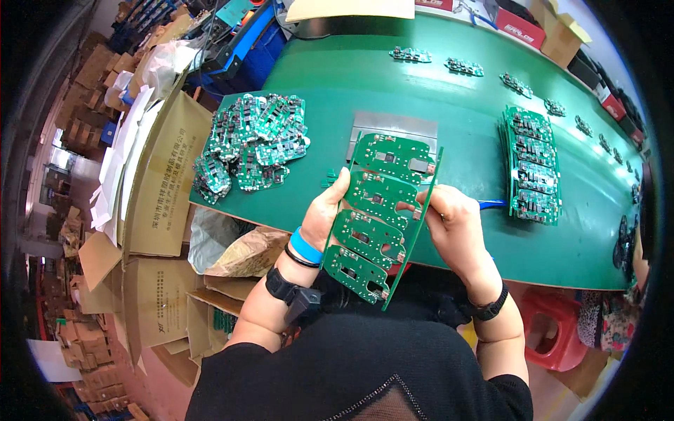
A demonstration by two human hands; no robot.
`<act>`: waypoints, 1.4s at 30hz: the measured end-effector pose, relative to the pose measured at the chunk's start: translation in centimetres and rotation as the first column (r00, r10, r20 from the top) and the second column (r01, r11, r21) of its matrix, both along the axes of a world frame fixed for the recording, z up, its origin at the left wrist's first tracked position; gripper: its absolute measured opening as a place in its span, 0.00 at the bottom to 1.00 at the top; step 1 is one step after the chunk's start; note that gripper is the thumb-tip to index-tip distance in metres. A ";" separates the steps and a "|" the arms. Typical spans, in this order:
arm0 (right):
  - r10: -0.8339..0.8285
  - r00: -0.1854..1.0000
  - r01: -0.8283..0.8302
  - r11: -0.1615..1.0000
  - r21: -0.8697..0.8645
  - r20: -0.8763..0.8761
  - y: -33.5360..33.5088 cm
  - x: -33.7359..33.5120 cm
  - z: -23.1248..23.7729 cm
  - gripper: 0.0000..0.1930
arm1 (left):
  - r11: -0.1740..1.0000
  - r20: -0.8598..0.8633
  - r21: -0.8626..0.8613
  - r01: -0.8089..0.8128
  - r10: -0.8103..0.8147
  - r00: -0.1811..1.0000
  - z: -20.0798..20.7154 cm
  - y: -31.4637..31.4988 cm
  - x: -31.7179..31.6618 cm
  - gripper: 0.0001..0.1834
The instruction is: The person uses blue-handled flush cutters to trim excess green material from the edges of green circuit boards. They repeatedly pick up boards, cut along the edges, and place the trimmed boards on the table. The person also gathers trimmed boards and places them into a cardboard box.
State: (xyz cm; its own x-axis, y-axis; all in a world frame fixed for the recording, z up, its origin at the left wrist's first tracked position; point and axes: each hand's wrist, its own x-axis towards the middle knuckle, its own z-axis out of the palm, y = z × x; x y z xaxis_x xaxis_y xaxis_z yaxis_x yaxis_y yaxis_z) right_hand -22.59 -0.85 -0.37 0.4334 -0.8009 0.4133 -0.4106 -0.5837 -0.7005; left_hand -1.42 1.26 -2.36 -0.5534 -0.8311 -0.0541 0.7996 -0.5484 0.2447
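A green circuit board panel (379, 200), made of several joined boards in a column, is held up above the table's front edge. My left hand (328, 210) is closed on its left edge, thumb along the side. My right hand (451, 214) has its fingers pinched at the long narrow strip on the panel's right side. Partly hidden behind the panel's top lies a grey metal plate (397, 125). Left of the panel is a heap of separate circuit boards (256, 140). A stack of populated board panels (531, 165) stands to the right.
Single boards (463, 67) lie in a curved row across the far side of the green table (337, 77). A blue-handled tool (493, 203) sits beside my right hand. Cardboard boxes (168, 175) crowd the left, and a red stool (553, 330) stands at lower right.
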 end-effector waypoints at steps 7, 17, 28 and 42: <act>-0.118 0.992 0.121 0.987 0.102 -0.038 -1.5 0.0 -0.5 0.07 | 0.948 0.605 -0.303 -0.096 0.269 0.750 3.3 -1.5 5.7 0.24; -0.129 0.893 -0.021 0.945 -0.326 -0.431 -4.1 2.1 -4.4 0.06 | 0.236 0.289 -0.495 0.837 0.952 -0.097 11.0 -13.0 3.2 0.14; -0.072 0.927 -0.012 0.976 -0.220 -0.367 -3.7 1.9 -3.5 0.03 | 0.282 0.248 -0.343 0.896 0.947 -0.203 7.3 -15.8 -0.4 0.17; -0.134 0.945 0.054 0.963 -0.262 -0.299 -3.8 2.1 -2.2 0.03 | 0.280 0.299 -0.352 0.893 0.938 -0.176 7.5 -15.1 -0.9 0.16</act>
State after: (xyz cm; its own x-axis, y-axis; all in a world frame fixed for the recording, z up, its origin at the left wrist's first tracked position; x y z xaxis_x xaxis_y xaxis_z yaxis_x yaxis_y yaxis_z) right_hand -20.46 -4.69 -2.60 0.4996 -0.7341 0.4599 -0.6458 -0.6695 -0.3671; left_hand -2.31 -13.87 5.16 -0.6224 -0.7629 0.1751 -0.7319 0.6465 0.2151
